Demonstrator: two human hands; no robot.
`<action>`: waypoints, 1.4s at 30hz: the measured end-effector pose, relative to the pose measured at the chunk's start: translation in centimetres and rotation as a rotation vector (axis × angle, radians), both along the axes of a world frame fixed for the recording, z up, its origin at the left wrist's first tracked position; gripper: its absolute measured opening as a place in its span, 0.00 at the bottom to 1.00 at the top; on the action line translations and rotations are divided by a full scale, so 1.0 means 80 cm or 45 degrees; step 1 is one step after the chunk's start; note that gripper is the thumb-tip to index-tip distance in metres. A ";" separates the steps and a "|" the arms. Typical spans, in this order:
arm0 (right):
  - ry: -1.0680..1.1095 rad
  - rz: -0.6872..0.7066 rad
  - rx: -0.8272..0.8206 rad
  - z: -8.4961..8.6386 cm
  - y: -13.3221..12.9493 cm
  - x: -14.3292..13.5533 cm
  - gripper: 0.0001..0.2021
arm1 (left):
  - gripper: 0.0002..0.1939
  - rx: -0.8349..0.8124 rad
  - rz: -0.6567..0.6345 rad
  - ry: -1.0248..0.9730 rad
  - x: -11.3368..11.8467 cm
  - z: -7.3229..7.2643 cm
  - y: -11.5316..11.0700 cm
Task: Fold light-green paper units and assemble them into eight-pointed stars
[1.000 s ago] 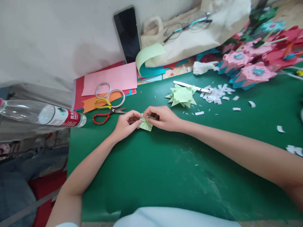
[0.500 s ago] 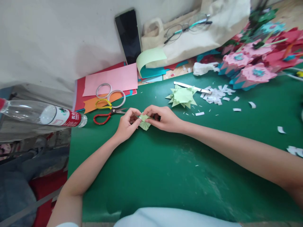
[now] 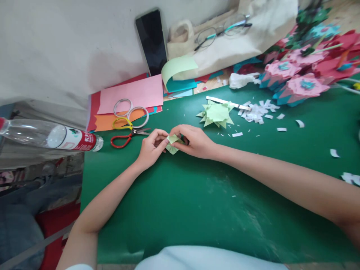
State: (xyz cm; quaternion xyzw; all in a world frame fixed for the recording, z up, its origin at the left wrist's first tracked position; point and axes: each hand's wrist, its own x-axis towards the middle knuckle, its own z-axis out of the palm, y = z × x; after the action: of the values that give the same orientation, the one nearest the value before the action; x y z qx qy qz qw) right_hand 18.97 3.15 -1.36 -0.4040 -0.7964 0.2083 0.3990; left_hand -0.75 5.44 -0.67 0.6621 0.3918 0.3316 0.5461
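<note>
- Pinched narrowly between the thumbs and fingers of your left hand [image 3: 152,148] and your right hand [image 3: 194,142] is one small, creased piece of light green paper [image 3: 172,150].
- That one piece is left of the middle of the green tabletop [image 3: 174,210], between your two hands.
- At the near edge, one stretch of your pale clothing [image 3: 208,258] shows.
- To the left you have one clear bottle [image 3: 70,138] with a red and white label, its cap toward the left.
- Near your left hand is one pair of scissors [image 3: 134,131], one handle loop yellow and one red, blades to the right.
- Just beyond them, two tape rolls [image 3: 147,116] lie over one orange sheet [image 3: 105,122] and one pink sheet [image 3: 135,93].
- Beyond your right hand sits one pointed green paper shape [image 3: 216,113]; beside it, one slim silver tool [image 3: 225,101] and white scraps [image 3: 255,113] too many to count.
- Far right, at least two pink paper flowers [image 3: 309,90] stand out; others overlap too much to count.
- Farthest are one cream bag [image 3: 225,62], one pair of glasses [image 3: 236,26] on it, and one dark phone [image 3: 153,41].
</note>
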 end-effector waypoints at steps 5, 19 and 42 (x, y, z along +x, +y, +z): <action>-0.078 -0.095 0.238 0.003 -0.003 -0.001 0.04 | 0.14 0.025 0.023 0.058 0.001 0.001 -0.003; -0.182 -0.337 0.606 0.002 -0.010 -0.003 0.03 | 0.16 -0.026 0.020 -0.059 0.011 0.000 -0.013; 0.323 -0.134 -0.200 0.009 -0.005 -0.006 0.06 | 0.11 0.036 0.049 0.160 0.009 0.003 -0.013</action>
State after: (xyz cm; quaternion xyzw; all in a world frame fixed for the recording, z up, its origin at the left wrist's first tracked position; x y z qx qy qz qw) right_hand 18.46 2.77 -0.63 -0.4454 -0.6986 0.2982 0.4739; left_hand -0.05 4.38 -0.40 0.6816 0.4333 0.3050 0.5046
